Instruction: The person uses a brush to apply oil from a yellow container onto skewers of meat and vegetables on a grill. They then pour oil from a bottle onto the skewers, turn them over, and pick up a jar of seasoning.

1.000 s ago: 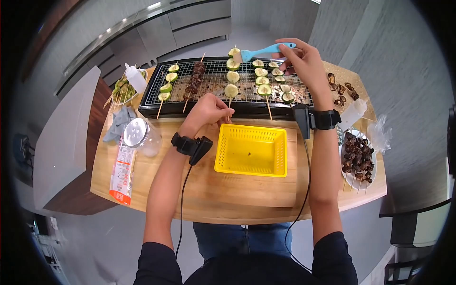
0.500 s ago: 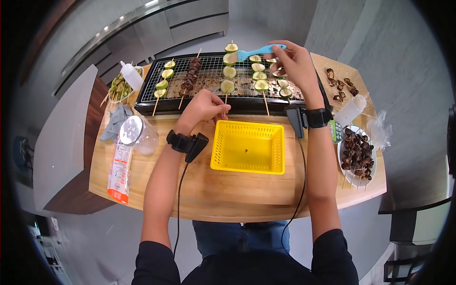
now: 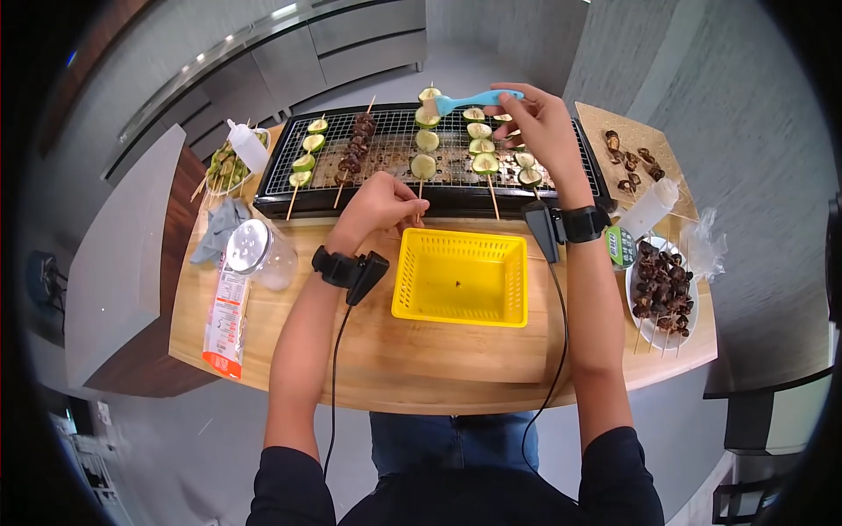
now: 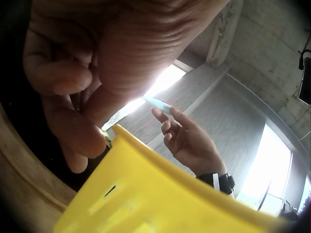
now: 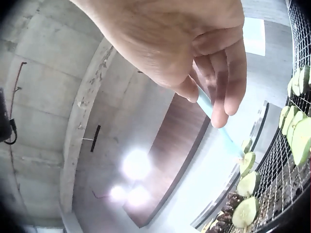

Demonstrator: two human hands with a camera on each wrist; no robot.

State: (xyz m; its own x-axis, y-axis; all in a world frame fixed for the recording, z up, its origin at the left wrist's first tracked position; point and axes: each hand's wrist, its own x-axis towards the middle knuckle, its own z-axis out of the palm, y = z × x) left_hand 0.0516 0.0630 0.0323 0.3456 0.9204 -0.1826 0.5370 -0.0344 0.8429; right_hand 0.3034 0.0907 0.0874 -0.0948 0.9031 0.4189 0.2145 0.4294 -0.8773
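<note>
My left hand [image 3: 381,210] pinches the lower stick of a skewer of green-skinned slices [image 3: 425,140], which look like zucchini or cucumber. That skewer lies on the wire rack of a long black grill [image 3: 351,209]. In my right hand [image 3: 544,127] is a light blue basting brush [image 3: 478,99], held by the handle end between thumb and fingers. Its bristles are at the second slice from the skewer's far end. The right wrist view shows the brush handle [image 5: 206,103] between the fingers, its head at the slices. A yellow basket [image 3: 460,321] stands just below the left hand.
More slice skewers [image 3: 482,149] and a dark meat skewer [image 3: 355,149] lie on the grill. To the right are a plate of dark skewers [image 3: 662,285] and a squeeze bottle [image 3: 649,208]. On the left stand a jar [image 3: 272,259], a packet [image 3: 226,320] and another squeeze bottle [image 3: 248,147].
The right hand has moved a little left and nearer the body over the second, with the brush still at the upper slices. The left hand keeps its pinch on the stick.
</note>
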